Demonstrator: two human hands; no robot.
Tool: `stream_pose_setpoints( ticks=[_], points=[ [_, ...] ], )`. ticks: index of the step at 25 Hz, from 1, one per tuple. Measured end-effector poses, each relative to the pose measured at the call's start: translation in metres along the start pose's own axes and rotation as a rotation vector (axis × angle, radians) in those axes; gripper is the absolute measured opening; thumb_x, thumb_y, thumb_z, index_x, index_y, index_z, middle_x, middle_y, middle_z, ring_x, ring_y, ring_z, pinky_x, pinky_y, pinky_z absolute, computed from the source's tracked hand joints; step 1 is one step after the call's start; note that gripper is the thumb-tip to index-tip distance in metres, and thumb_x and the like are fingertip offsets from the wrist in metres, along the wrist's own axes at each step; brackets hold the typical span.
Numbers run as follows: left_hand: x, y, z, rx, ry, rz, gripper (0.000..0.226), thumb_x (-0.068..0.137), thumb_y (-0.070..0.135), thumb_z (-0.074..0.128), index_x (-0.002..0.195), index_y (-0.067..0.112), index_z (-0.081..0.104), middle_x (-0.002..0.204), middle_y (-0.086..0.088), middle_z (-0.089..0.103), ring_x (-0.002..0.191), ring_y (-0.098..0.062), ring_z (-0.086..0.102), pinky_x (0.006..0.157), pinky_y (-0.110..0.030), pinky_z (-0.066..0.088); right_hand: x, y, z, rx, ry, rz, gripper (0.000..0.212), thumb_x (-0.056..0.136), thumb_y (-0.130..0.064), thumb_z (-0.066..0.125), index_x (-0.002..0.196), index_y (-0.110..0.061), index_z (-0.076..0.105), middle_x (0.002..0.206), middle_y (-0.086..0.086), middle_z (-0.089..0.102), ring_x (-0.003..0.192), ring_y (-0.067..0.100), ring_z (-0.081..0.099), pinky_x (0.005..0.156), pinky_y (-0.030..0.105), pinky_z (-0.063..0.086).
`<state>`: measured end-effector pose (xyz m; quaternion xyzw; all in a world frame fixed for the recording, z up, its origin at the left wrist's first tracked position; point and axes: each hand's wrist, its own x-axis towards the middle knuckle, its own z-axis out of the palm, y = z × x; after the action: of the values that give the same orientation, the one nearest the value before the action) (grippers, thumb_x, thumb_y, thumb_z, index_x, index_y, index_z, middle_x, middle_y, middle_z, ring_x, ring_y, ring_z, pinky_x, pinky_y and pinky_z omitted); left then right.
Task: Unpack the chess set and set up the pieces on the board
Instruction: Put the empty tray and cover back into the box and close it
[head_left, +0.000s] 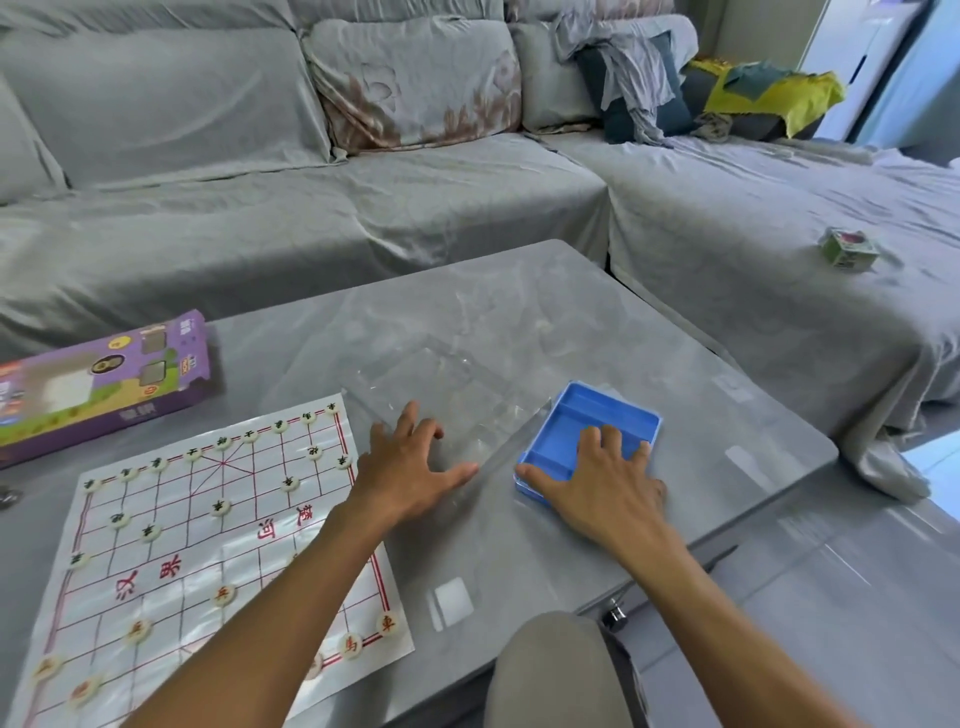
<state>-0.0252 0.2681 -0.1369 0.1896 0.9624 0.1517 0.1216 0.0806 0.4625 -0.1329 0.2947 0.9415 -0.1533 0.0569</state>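
Nearest the camera, a knee (550, 670) sits below the bench's (519, 312) near edge; both forearms reach over it, left hand (410, 462) with fingers spread flat on the clear lid (441, 384), right hand (608, 478) pressing straight-fingered on the blue tray (587, 410) near the right edge. Pieces (221, 506) already stand on the board (208, 535) at the left; a careless left forearm sweep would likely scatter them or drag the thin sheet.

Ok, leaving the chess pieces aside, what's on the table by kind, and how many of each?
Purple box: 1
Blue tray: 1
Clear plastic cover: 1
Board sheet: 1
Total: 4
A dark item at the left edge is too cut off to name, so it is not counted.
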Motion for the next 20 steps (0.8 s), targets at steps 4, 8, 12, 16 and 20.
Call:
stream_pose_setpoints(
  ticks=[4, 8, 12, 16, 20],
  points=[
    [-0.003, 0.005, 0.003, -0.02, 0.037, 0.023, 0.061, 0.085, 0.067, 0.052, 0.134, 0.031, 0.047, 0.161, 0.005, 0.008, 0.145, -0.037, 0.01, 0.11, -0.051, 0.03, 0.013, -0.025, 0.004, 0.046, -0.011, 0.052, 0.092, 0.072, -0.079, 0.048, 0.14, -0.023, 0.022, 0.15, 0.007, 0.011, 0.14, 0.053, -0.004, 0.101, 0.073, 0.022],
    [-0.001, -0.005, 0.003, -0.051, 0.068, 0.031, 0.059, 0.086, 0.065, 0.053, 0.136, 0.033, 0.049, 0.16, 0.002, 0.016, 0.146, -0.032, 0.009, 0.112, -0.049, 0.029, 0.017, -0.012, 0.001, 0.102, -0.02, 0.046, 0.082, 0.069, -0.064, 0.057, 0.136, -0.029, 0.025, 0.155, 0.004, 0.005, 0.142, 0.049, -0.008, 0.105, 0.074, 0.008],
    [0.0, -0.008, 0.007, -0.089, 0.037, 0.058, 0.057, 0.088, 0.062, 0.052, 0.136, 0.032, 0.046, 0.16, 0.002, 0.015, 0.149, -0.031, 0.0, 0.115, -0.049, 0.023, 0.014, -0.001, 0.008, 0.087, -0.026, 0.14, 0.105, 0.07, -0.077, 0.054, 0.149, -0.034, 0.0, 0.159, 0.005, -0.018, 0.14, 0.053, -0.007, 0.106, 0.069, 0.017],
    [-0.005, -0.012, 0.002, -0.028, -0.018, 0.081, 0.056, 0.088, 0.064, 0.05, 0.135, 0.033, 0.045, 0.16, 0.003, 0.016, 0.148, -0.031, 0.002, 0.116, -0.048, 0.02, 0.027, 0.007, -0.003, 0.11, -0.005, 0.143, 0.101, 0.063, -0.071, 0.061, 0.146, -0.035, 0.015, 0.159, 0.0, -0.002, 0.135, 0.046, 0.018, 0.101, 0.06, 0.027],
    [-0.01, -0.016, -0.004, -0.045, -0.046, 0.125, 0.054, 0.088, 0.063, 0.051, 0.133, 0.033, 0.046, 0.159, 0.005, 0.018, 0.149, -0.029, 0.003, 0.116, -0.047, 0.021, 0.023, 0.02, 0.003, 0.027, 0.003, 0.119, 0.104, 0.065, -0.081, 0.054, 0.146, -0.034, 0.01, 0.159, 0.0, -0.004, 0.137, 0.044, 0.015, 0.102, 0.059, 0.028]
  ],
)
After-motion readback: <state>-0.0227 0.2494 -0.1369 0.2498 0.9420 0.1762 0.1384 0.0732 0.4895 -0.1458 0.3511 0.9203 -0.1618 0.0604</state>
